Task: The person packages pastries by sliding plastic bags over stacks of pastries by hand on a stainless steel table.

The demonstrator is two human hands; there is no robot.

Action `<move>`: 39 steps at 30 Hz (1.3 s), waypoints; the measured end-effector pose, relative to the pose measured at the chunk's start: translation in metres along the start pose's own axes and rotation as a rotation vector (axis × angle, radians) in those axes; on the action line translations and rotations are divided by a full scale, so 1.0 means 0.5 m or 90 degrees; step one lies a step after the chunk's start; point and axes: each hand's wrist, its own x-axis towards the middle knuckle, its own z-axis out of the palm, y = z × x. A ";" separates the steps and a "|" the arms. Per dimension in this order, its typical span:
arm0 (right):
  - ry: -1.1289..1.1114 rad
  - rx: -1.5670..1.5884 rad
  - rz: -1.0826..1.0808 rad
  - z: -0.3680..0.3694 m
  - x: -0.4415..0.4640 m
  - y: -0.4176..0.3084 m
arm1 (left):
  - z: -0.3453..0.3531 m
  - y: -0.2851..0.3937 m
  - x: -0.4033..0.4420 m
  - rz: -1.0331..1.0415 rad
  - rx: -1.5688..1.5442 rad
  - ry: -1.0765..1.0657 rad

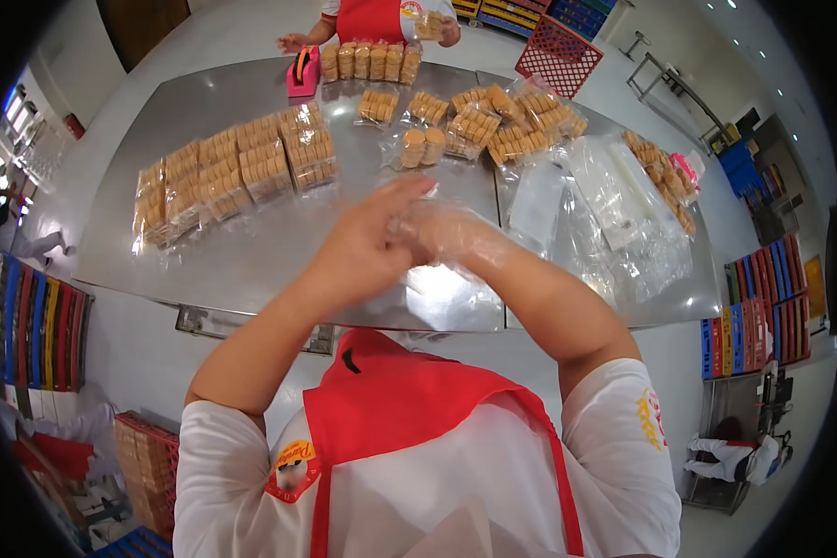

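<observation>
My left hand (367,244) is bare and meets my right hand over the front of the steel table (279,251). A thin clear plastic glove (460,240) covers my right hand (428,231) down to the wrist. My left fingers and thumb close around the glove near the right fingers. The right fingers are mostly hidden behind the left hand and blurred. Just beyond both hands lies a clear pack of round biscuits (422,147). To the right are flat empty plastic bags (609,191).
Rows of packed biscuits (237,167) stand on the left. More packs (521,121) are heaped at the back right, beside loose biscuits (660,177). A pink tape dispenser (301,76) sits near the far edge. Opposite, a person in a red apron (372,20) holds a pack.
</observation>
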 end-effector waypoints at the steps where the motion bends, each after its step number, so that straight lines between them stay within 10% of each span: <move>1: 0.073 -0.026 -0.035 0.023 -0.012 -0.003 | 0.010 0.005 -0.017 0.057 0.052 0.010; 9: 0.338 -0.337 0.226 0.171 0.008 -0.009 | 0.100 -0.093 -0.109 0.219 0.197 0.007; 22: 0.399 -0.238 0.124 0.282 -0.009 0.048 | 0.181 -0.245 -0.211 0.212 0.267 0.022; 28: 0.493 0.094 0.038 0.331 -0.225 0.015 | 0.157 -0.279 -0.270 -0.069 -0.076 0.116; 34: 0.581 -0.005 0.232 0.179 -0.259 0.135 | 0.133 -0.266 -0.197 -0.407 -0.459 0.517; 39: 0.533 -0.265 0.244 0.102 -0.075 0.347 | 0.149 -0.269 -0.191 -0.386 -0.347 0.480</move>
